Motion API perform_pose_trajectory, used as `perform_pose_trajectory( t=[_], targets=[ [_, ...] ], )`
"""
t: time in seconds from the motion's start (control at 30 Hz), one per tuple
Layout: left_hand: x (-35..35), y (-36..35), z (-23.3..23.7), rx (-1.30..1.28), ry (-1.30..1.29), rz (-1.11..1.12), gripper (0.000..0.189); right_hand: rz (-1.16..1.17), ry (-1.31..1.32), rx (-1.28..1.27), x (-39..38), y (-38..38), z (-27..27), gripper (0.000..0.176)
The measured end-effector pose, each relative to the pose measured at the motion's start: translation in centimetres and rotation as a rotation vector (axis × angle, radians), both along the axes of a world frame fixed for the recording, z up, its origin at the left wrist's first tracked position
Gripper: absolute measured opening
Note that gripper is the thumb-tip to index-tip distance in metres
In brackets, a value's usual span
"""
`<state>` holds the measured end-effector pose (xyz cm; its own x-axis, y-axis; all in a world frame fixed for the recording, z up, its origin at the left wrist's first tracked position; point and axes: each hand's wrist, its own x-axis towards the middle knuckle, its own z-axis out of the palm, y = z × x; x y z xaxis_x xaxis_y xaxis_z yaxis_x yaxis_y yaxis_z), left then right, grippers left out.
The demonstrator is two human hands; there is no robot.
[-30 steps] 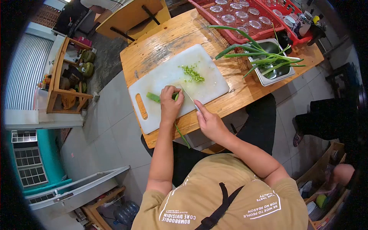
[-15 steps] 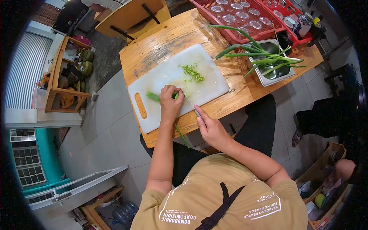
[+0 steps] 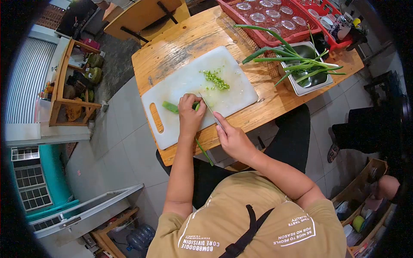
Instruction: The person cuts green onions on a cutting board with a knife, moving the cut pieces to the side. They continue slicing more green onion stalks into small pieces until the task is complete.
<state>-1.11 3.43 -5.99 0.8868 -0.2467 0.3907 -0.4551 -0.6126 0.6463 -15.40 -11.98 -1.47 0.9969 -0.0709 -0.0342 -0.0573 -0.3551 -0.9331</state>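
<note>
A white cutting board (image 3: 172, 129) lies on the wooden table, with a small heap of chopped green onion (image 3: 216, 80) on its far half. My left hand (image 3: 189, 112) is closed over green onion stalks (image 3: 171, 107), pressing them to the board. One end sticks out to the left of the fingers, and a thin leaf hangs past the table's near edge. In my right hand (image 3: 233, 138) is the handle of a knife (image 3: 208, 106). Its blade slants across the board, close beside the left fingertips.
Whole green onions (image 3: 297, 60) lie across a metal container (image 3: 325, 86) at the table's right. Behind it, a red crate (image 3: 297, 36) holds upturned glasses. A wooden chair (image 3: 142, 19) stands beyond the table (image 3: 172, 47). Part of another person shows at the right edge.
The knife has shifted slightly, and its tip now sits a little farther up and left. My left hand keeps its hold on the stalks. The chopped heap looks the same.
</note>
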Motion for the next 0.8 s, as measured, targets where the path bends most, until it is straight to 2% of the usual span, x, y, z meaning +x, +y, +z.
perform_pose_trajectory(
  t=[0.07, 0.4, 0.6, 0.8],
  targets=[
    [0.0, 0.1, 0.0, 0.001, 0.009, 0.0, 0.012, 0.015, 0.054, 0.068, -1.0, -0.5, 0.1, 0.048],
    [0.0, 0.1, 0.3, 0.008, 0.013, -0.01, 0.012, 0.057, 0.136, 0.097, -0.5, -0.7, -0.2, 0.051],
    [0.0, 0.1, -0.1, -0.027, 0.015, -0.019, 0.011, 0.002, 0.064, 0.054, -0.9, 0.1, -1.4, 0.051],
    [-0.2, 0.1, 0.1, 0.016, -0.003, -0.006, 0.014, 0.009, 0.042, -0.103, -0.8, 0.0, -1.3, 0.053]
  ],
)
